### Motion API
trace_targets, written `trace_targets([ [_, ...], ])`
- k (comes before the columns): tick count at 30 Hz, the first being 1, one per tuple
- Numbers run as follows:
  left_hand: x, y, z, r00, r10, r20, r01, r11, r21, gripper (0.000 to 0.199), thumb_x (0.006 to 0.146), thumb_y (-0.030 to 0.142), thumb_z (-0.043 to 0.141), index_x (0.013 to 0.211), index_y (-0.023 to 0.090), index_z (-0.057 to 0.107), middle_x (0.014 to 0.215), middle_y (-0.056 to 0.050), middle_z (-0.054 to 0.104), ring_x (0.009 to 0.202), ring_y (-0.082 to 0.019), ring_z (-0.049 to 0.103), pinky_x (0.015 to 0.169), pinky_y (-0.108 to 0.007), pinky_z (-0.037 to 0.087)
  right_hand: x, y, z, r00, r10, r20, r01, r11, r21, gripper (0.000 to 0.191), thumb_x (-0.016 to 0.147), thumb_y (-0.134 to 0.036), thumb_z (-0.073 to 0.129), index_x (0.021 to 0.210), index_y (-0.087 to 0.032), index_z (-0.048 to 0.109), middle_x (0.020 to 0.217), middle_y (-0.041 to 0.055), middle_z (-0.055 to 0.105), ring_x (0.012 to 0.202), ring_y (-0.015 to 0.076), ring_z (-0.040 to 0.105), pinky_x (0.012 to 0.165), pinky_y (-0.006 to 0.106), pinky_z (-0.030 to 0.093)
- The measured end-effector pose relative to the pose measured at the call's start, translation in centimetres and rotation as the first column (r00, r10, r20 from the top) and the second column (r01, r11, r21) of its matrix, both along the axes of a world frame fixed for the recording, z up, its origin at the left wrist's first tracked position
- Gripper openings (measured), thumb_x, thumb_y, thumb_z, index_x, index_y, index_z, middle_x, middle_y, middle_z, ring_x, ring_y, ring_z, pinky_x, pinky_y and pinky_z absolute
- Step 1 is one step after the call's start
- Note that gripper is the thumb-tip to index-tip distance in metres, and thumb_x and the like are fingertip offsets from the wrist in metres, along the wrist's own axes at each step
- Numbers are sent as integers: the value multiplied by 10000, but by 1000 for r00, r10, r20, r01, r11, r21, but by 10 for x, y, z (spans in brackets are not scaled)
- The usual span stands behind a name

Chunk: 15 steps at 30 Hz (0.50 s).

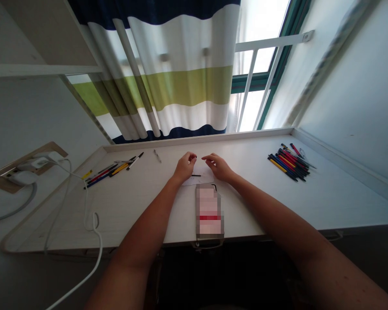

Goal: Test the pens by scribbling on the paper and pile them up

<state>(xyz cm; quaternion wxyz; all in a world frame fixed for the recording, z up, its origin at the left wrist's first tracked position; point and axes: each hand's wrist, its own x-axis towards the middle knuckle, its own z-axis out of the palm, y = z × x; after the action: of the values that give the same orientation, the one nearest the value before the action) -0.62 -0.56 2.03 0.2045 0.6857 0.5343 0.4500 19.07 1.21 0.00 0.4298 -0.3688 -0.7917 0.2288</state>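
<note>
My left hand [184, 167] is over the far middle of the desk, its thumb and fingers brought together in a pinch. A tiny dark tip shows at its fingertips, too small to name. Just to the right, my right hand [217, 167] points its fingers toward the left one, a small gap between them; it appears to hold nothing. Beneath both hands lies a white sheet of paper [189, 181] with a short thin black piece [196, 175] on it. A phone-shaped object [208, 211], its surface blurred out, rests between my forearms.
Several pens [111, 172] lie at the left, with a single pen [157, 156] apart from them. A larger pile of pens [291, 162] is at the right. White cables [97, 232] run from a wall socket [26, 168] across the desk's left side. A striped curtain [187, 86] hangs behind.
</note>
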Motion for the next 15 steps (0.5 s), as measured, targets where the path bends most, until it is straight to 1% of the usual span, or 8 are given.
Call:
trace_targets([
  [1,2,0,-1,988,-14,155,17,1000,-18,166,945,224,617,1080,184,704,1027,-91,749,923,-210,681,848,-358,528,0,-1,1,998,4,-58,-5,1000,-17,265,985,-237,544,1137,-222,761,1079,85,734,932,200,688,856,379,580],
  [3,5,1,-3,914,-41,404,68,996,-54,201,923,274,659,1098,183,697,1022,-80,759,902,-186,693,824,-333,533,0,-3,3,989,-4,-149,-5,998,-59,235,956,-294,600,1100,-216,770,1028,75,750,910,197,697,859,380,591],
  [4,7,2,-4,872,-48,488,94,993,-70,216,907,300,684,1086,180,696,1017,-78,764,897,-180,697,821,-327,535,0,-4,5,982,-13,-186,-3,996,-84,237,937,-327,634,1093,-211,769,992,70,758,890,196,701,856,382,596],
  [6,10,3,-5,805,-51,591,134,986,-97,242,863,336,736,1035,173,688,1013,-82,772,898,-175,708,833,-328,541,-1,-6,8,968,-32,-250,-2,991,-131,274,895,-391,693,1077,-200,767,931,64,769,850,197,707,846,390,603],
  [8,13,3,-5,760,-53,648,166,979,-115,268,833,364,772,989,171,668,1019,-90,777,909,-177,722,854,-338,548,-2,-9,10,955,-40,-295,-7,988,-156,298,857,-432,735,1033,-194,768,912,66,779,835,201,714,842,398,608],
  [10,14,4,-5,738,-63,672,193,974,-120,294,824,391,789,959,172,649,1027,-96,779,917,-180,732,873,-352,553,-3,-10,11,947,-44,-318,-9,987,-163,294,831,-451,760,972,-193,769,917,72,787,833,206,719,842,405,611],
  [13,15,2,-4,735,-78,674,206,972,-113,309,822,412,797,951,173,650,1011,-90,778,896,-177,737,870,-360,562,-3,-13,13,948,-53,-313,5,988,-151,296,839,-474,756,945,-198,774,924,71,789,841,209,722,837,404,615],
  [15,16,0,-2,762,-95,640,207,973,-102,298,808,400,809,952,171,684,963,-73,776,871,-175,729,845,-353,569,-2,-13,16,954,-58,-294,28,994,-104,292,879,-482,718,959,-209,784,958,74,780,882,214,722,829,391,614],
])
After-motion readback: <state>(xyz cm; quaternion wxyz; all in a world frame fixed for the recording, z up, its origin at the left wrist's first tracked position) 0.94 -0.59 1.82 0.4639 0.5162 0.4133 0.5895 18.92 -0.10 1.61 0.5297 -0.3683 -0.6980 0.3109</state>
